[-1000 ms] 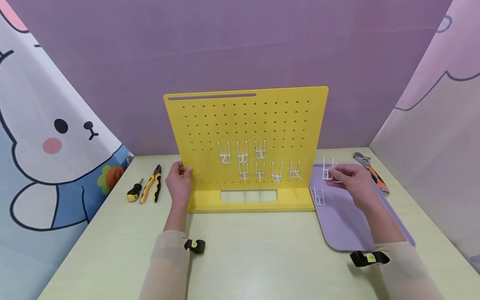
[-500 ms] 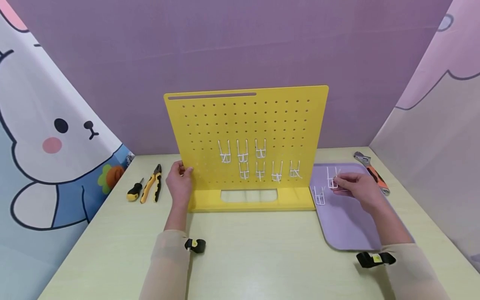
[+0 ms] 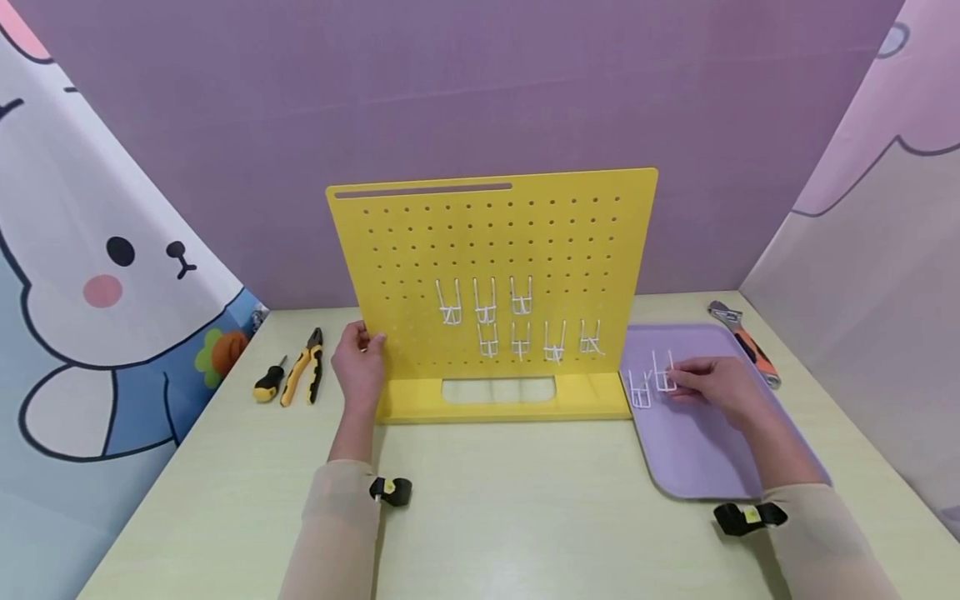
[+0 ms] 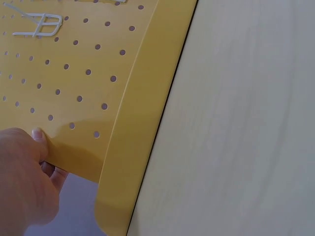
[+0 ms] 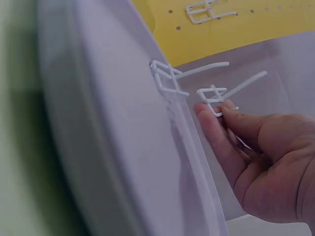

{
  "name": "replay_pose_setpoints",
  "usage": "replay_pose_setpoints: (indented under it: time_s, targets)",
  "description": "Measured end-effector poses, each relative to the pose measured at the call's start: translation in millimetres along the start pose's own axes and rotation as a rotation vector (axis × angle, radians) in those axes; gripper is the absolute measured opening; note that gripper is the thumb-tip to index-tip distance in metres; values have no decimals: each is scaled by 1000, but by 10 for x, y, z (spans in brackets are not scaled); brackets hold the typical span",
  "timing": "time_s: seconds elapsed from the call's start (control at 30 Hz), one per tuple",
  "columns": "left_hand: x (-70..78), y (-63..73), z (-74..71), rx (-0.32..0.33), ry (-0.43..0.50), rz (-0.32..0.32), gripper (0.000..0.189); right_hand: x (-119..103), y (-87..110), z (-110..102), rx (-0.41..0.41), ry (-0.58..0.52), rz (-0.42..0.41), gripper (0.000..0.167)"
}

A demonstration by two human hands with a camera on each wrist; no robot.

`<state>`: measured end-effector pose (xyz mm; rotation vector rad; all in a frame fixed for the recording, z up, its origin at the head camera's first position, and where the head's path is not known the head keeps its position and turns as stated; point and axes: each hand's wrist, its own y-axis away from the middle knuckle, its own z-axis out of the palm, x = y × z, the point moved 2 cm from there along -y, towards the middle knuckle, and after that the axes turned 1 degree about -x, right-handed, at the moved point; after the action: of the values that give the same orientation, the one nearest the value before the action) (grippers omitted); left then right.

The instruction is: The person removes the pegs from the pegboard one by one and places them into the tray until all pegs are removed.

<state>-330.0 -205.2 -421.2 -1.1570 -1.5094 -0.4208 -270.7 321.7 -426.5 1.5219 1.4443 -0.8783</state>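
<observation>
My left hand grips the left edge of the upright yellow pegboard, thumb on its front and fingers behind; the left wrist view shows the thumb against the face. My right hand pinches a white wire hook between thumb and fingertips, low over the purple tray. Just left of it, a second white wire hook stands at the tray's left side. In the right wrist view the held hook is beside that second hook, prongs pointing the same way.
Several white wire hooks hang in two rows on the pegboard. At the left lie a small screwdriver and yellow-black pliers. An adjustable wrench with an orange handle lies behind the tray's right edge. A purple backdrop rises behind the table.
My right hand has lowered the pinched wire hook toward the tray and drawn slightly right, bringing it next to the other hook. The left hand keeps its hold on the pegboard's edge.
</observation>
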Motion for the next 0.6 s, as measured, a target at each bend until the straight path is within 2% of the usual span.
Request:
replay_pose_setpoints:
  time_s: [0.33,0.6]
  targets:
    - [11,-4,10,-9,4,-17,21,94,-19,2,-42,98,91,44]
    - [11,-2,12,-4,8,-23,21,130,-37,21,-60,94,149,41]
